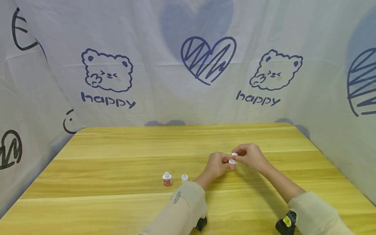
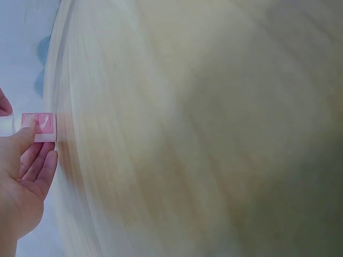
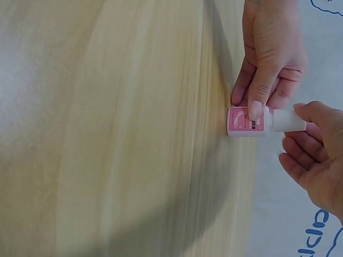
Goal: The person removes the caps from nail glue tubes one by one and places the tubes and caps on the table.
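Near the right of the tabletop, both hands meet at a small white bottle (image 3: 246, 120) with a pink label. My left hand (image 1: 216, 164) pinches the bottle's body, the thumb lying over the label. With thumb and fingers, my right hand (image 1: 251, 158) holds the white cap (image 3: 289, 121), which is in line with the bottle's neck. The bottle's base appears to touch the table in the right wrist view. To the left stands another white bottle (image 1: 167, 180) with a reddish label. Beside it is a small white piece (image 1: 184, 177) with a thin tip pointing up.
The wood-grain table (image 1: 117, 156) reaches back to a pale printed curtain (image 1: 158, 91), which also closes off both sides. My left sleeve (image 1: 188, 199) comes close to the small white piece. A black wrist device (image 1: 286, 223) sits under the right cuff.
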Tool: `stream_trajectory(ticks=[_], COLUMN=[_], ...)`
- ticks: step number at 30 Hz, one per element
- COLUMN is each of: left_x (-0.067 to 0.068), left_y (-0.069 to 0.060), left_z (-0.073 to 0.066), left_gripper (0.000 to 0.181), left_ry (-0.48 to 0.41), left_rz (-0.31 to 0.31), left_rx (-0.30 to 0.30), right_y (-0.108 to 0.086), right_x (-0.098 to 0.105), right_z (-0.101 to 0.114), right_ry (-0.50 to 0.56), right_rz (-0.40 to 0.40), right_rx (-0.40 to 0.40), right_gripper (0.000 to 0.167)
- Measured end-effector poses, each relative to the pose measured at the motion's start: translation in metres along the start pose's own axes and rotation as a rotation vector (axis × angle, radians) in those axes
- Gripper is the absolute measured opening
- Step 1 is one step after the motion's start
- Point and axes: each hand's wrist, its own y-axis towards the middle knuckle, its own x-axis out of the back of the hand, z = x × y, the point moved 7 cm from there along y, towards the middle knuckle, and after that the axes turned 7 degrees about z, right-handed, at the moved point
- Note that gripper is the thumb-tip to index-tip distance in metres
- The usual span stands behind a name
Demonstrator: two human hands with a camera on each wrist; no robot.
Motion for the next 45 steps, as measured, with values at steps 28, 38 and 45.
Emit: stream_trajectory(ticks=[28,38,45], left_x=[0.001,0.001,0.001], left_y=[-0.002,-0.002,-0.003], left_z=[-0.002,-0.002,-0.002], left_gripper=[0.015,0.014,0.013], left_ry=[0.025,0.015,0.014], left_rz=[-0.012,-0.018,-0.014], left_rx=[-0.011,-0.019,-0.01], right_y=[-0.002,-0.002,-0.002], right_x=[0.003,0.003,0.002], right_z=[0.004,0.009,0.011], right_ry=[-0.051,-0.085,-0.09], right_rz=[-0.019,-0.026,-0.011], right_rx=[0.03,0.037,0.067], right_gripper=[0.015,0.005,0.008])
